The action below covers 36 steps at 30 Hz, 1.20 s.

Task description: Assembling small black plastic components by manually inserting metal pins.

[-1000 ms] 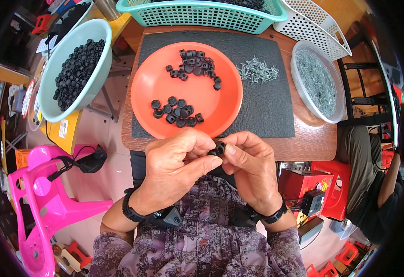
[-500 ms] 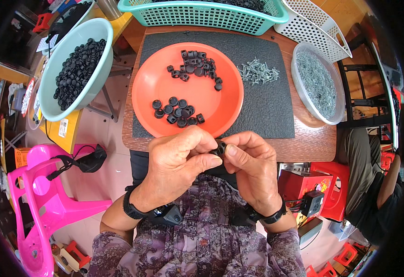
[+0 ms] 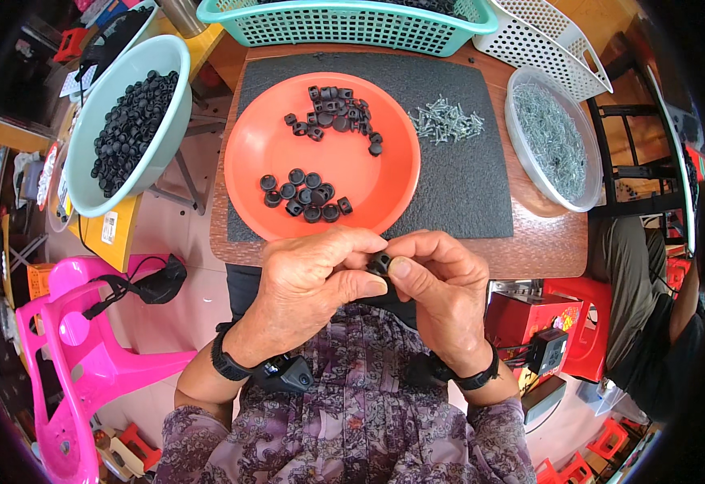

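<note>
A small black plastic part point(image 3: 379, 263), rounded with an opening in it, sits between my two hands just in front of the table edge. My left hand point(image 3: 308, 270) pinches it from one side with thumb and forefinger. From the other side, the thumb and fingers of my right hand point(image 3: 441, 278) grip it too, hiding some of it. Beyond them lies an orange round tray point(image 3: 247, 149) with two groups of black parts: a far cluster point(image 3: 338, 111) and a near cluster of round, cup-like pieces point(image 3: 312, 212).
On the dark mat point(image 3: 465, 194) is a pile of metal screws point(image 3: 447, 121). A clear tub point(image 3: 521, 149) of screws stands right. A pale green basin point(image 3: 176, 105) of black parts is at left. A green basket point(image 3: 344, 36) and a white basket point(image 3: 534, 44) stand at the back.
The black part has turned slightly between my fingertips, and more of its opening shows. Both hands stay in nearly the same place. The whole view has shifted a little.
</note>
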### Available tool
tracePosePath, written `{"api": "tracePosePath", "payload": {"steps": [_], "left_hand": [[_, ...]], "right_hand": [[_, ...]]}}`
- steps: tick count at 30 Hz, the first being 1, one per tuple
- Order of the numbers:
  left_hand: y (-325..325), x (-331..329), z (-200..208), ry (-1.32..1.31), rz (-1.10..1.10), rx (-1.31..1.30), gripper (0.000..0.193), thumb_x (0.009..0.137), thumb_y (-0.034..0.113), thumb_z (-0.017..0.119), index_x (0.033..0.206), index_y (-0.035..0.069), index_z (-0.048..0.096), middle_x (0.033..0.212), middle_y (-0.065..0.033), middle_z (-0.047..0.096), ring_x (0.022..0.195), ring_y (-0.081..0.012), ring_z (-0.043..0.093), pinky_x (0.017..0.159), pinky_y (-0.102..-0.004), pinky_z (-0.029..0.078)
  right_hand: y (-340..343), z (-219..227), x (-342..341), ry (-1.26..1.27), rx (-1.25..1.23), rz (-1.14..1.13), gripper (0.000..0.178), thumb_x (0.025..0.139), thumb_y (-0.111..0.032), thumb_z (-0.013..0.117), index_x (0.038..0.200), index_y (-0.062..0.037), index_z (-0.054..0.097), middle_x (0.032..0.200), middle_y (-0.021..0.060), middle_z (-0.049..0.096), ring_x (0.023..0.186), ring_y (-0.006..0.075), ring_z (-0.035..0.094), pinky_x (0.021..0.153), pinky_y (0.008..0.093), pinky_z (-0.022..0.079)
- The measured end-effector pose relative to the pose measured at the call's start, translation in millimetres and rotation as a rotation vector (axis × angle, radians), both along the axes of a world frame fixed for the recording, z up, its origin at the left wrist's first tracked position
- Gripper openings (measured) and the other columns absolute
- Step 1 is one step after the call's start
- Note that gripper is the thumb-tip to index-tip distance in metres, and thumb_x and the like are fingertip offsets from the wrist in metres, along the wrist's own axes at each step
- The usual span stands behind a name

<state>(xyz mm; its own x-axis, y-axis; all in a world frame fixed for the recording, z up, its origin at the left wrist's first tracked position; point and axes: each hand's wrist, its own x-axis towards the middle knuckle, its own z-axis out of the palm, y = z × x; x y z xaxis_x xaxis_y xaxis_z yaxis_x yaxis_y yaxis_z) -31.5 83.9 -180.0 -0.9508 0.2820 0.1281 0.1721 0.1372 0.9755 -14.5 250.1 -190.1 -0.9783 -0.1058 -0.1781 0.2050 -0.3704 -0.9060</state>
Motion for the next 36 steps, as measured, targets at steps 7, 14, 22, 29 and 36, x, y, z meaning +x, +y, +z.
{"api": "tracePosePath", "payload": {"steps": [7,14,22,29,36], "left_hand": [[3,1,-5,-0.082,-0.014,0.072,0.028,0.072,0.015,0.074,0.091,0.000,0.060,0.067,-0.0019,0.061,0.061,-0.0058,0.057,0.052,-0.0204,0.046],[2,-4,-10,0.191,-0.074,-0.035,0.030,0.072,0.020,0.073,0.089,0.001,0.056,0.065,-0.0032,0.061,0.058,-0.0094,0.060,0.051,-0.0224,0.046],[4,-1,-11,0.314,-0.005,-0.125,0.030,0.073,0.025,0.072,0.084,0.003,0.056,0.063,-0.0037,0.059,0.054,-0.0120,0.058,0.049,-0.0237,0.044],[3,-4,-14,0.384,-0.027,-0.075,0.030,0.071,0.026,0.073,0.080,0.003,0.056,0.060,-0.0039,0.055,0.050,-0.0134,0.054,0.047,-0.0251,0.042],[4,-6,-19,0.474,-0.021,-0.094,0.030,0.069,0.027,0.074,0.077,0.003,0.057,0.059,-0.0044,0.054,0.049,-0.0168,0.053,0.045,-0.0270,0.041]], "right_hand": [[1,-1,1,0.104,0.009,-0.001,0.008,0.083,0.004,0.060,0.090,0.0028,0.062,0.082,0.0037,0.061,0.069,0.0053,0.054,0.060,0.0181,0.044],[4,1,3,0.063,-0.032,0.022,0.007,0.083,0.005,0.060,0.089,0.0028,0.062,0.084,0.0050,0.061,0.071,0.0066,0.054,0.062,0.0189,0.044],[1,2,6,0.076,-0.041,0.009,0.006,0.082,0.005,0.060,0.087,0.0030,0.062,0.084,0.0049,0.060,0.073,0.0074,0.054,0.063,0.0191,0.045],[1,5,9,0.224,0.164,0.001,0.006,0.080,0.005,0.062,0.086,0.0039,0.061,0.081,0.0067,0.060,0.072,0.0108,0.055,0.062,0.0230,0.045],[5,7,8,0.392,0.361,0.029,0.009,0.077,0.007,0.063,0.085,0.0034,0.061,0.080,0.0093,0.060,0.070,0.0143,0.057,0.060,0.0244,0.045]]}}
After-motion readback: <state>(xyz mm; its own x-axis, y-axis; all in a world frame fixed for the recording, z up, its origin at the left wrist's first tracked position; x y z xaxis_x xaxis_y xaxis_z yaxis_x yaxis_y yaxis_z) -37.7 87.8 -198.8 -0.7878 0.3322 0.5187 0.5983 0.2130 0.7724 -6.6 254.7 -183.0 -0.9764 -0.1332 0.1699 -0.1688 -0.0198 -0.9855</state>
